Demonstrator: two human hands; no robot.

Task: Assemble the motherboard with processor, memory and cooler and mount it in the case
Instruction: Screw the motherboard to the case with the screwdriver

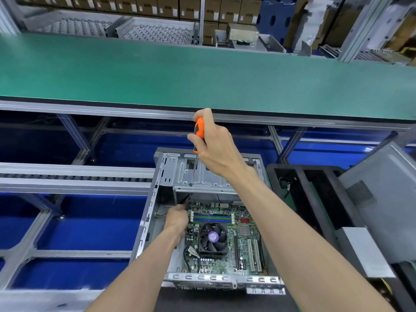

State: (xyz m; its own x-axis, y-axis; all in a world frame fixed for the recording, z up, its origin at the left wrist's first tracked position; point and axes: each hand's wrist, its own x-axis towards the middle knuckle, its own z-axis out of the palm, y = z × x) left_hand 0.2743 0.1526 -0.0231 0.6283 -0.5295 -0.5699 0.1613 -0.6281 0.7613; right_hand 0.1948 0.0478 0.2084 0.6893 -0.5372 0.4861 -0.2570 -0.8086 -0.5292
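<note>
The motherboard [225, 242] lies flat inside the open case [148, 221], which sits low in the view in front of the person, its open side up; the board fills the near half of the case floor, reaching almost to the punched metal rail along the near edge. On the board the cooler [212, 238], a black fan with a purple label at its hub, stands near the middle, and the memory slots [211, 218], striped blue and green, run across just beyond it; white and black expansion slots lie to the right of the fan. Beyond the board, the far part of the case is covered by a grey metal drive bay plate [202, 176]. The right hand [213, 140] is raised above that plate with its fingers wrapped round the orange handle of a screwdriver [198, 136], whose thin shaft points down so that the tip meets the plate near its left end. The left hand [176, 219] reaches down into the case at the board's far left corner, just beside the memory slots; its fingers are curled downward, but whether they hold anything cannot be told. Right of the case stands a black foam tray [315, 199] and a grey case panel [382, 199] leaning over it. Behind everything runs a long green bench top [202, 73] on an aluminium frame, with blue floor below and stacked cartons at the back
</note>
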